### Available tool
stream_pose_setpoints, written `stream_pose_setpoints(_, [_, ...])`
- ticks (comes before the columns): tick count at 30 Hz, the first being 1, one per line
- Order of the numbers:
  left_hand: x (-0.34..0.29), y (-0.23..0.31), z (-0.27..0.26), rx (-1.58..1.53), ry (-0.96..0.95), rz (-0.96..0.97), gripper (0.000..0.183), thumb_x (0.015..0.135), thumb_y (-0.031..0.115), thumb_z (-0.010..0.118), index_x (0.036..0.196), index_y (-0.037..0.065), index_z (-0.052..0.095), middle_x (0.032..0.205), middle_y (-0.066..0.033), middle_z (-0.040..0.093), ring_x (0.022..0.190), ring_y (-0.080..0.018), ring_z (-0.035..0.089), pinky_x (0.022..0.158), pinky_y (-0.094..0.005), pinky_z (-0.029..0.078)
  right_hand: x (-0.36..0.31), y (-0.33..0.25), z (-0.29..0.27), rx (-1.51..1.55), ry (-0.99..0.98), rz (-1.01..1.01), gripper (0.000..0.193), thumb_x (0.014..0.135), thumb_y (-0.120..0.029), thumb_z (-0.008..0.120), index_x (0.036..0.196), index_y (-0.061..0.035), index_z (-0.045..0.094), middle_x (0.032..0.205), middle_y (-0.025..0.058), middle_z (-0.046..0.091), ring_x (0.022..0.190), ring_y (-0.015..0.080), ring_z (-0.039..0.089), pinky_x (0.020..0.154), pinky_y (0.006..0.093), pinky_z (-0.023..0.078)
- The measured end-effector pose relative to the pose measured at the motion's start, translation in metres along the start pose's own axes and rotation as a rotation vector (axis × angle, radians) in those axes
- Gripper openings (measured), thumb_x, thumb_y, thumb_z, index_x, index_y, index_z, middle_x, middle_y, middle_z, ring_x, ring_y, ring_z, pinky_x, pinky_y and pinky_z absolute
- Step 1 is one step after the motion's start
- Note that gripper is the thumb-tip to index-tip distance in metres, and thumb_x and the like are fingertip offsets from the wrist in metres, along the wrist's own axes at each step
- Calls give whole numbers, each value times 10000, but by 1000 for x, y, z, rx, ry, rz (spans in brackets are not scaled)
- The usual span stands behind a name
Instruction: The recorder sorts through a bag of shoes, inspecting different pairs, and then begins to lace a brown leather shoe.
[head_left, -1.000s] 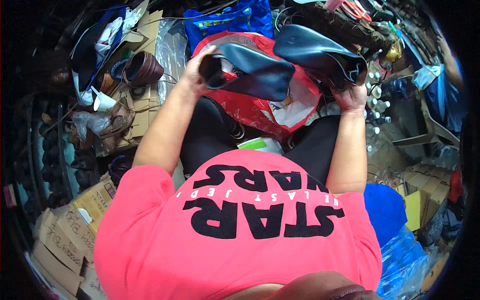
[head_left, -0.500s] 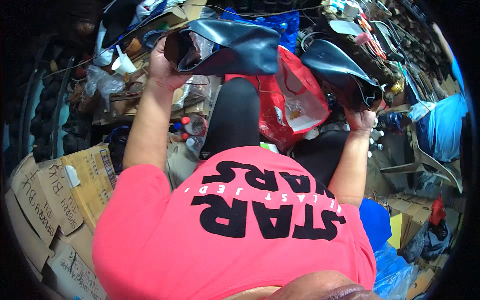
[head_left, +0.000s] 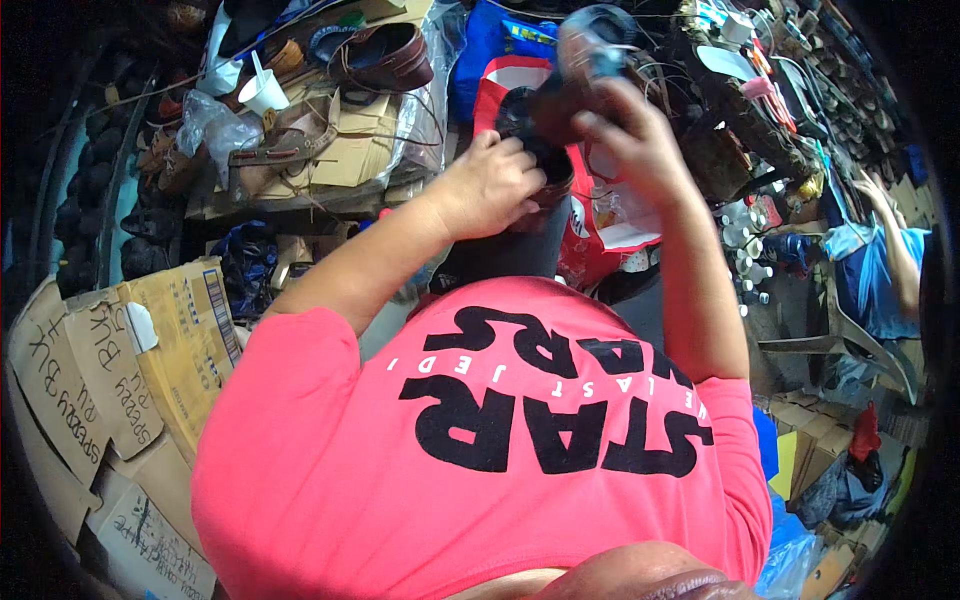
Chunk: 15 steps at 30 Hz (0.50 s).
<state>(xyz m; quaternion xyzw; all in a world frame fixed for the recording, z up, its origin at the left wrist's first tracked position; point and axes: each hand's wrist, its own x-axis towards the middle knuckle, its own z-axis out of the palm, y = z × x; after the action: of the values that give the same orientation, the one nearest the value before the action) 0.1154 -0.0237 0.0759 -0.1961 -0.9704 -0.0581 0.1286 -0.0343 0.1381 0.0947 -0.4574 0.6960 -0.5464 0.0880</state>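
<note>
Above my raised knee, my left hand is closed, its fingers curled over the rim of a dark brown leather shoe upper. Just to the right and higher, my right hand grips a dark shoe piece. Motion smears that piece, so its exact shape is unclear. Behind both hands is a red and white bag, partly covered by them. A brown leather shoe rests on flat cardboard to the far left of my hands.
A white cup and crumpled clear plastic lie at the left. Cardboard boxes flank me. Several bottles stand at the right, near a chair-like frame. Beyond is another person in a blue shirt, an arm raised.
My hands have come together from wide apart, each having held a glossy black leather piece. The brown shoe on the cardboard is now uncovered. The other person's arm has come into view.
</note>
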Motion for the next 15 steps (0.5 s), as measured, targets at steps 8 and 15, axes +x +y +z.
stream_pose_setpoints(8, [-51, -12, 26, -812, 391, -500, 160, 805, 219, 610, 818, 65, 569, 816, -93, 581, 761, -250, 565, 685, -391, 431, -12, -4, 8, 550, 178, 236, 272, 866, -178, 583, 1085, -16, 572, 1016, 68, 613, 922, 140, 575, 857, 296, 443])
stream_pose_setpoints(15, [-91, -49, -13, -2290, 814, -898, 407, 902, 408, 370, 967, 73, 593, 841, -106, 634, 798, -259, 616, 755, -423, 512, -66, 4, -90, 802, 556, 216, 337, 920, -109, 456, 1236, 8, 453, 1214, 140, 531, 1117, 256, 526, 976, 417, 396])
